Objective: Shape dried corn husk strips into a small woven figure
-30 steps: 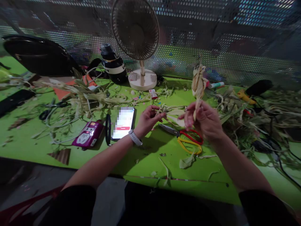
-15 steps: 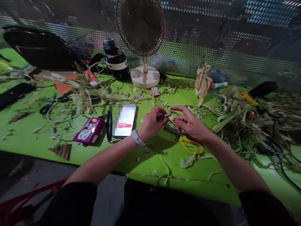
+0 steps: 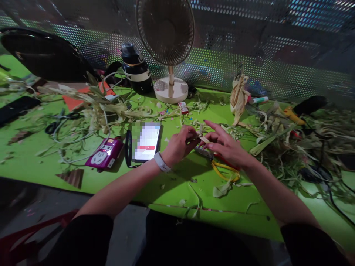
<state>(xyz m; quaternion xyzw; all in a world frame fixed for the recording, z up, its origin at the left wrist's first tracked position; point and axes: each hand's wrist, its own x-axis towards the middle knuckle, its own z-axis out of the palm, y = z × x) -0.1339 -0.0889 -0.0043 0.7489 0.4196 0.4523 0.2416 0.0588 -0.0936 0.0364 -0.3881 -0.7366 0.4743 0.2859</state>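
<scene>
My left hand [image 3: 180, 145], with a pale band at the wrist, has its fingers closed in a pinch on a small strip of dry corn husk [image 3: 204, 139]. From the other side my right hand [image 3: 226, 146] has its thumb and a finger on the strip's end, the index finger lifted away. Under the right hand lie scissors [image 3: 224, 171] with yellow and red handles, blades pointing left and partly covered. A cut scrap of husk [image 3: 222, 190] rests below them. To the left of my left hand is a lit phone [image 3: 148, 144].
A fan [image 3: 171, 90] and a dark bottle [image 3: 135, 70] stand at the back. Behind to the right is a husk bundle [image 3: 237, 96]. Husk heaps [image 3: 283, 147] and a glue gun [image 3: 295, 114] lie right. A purple power strip [image 3: 105, 153] with a cable sits left.
My right index finger has lifted and stretched away from the husk, and the right hand has opened slightly. More of the scissors shows. My left hand keeps its pinch nearly in place.
</scene>
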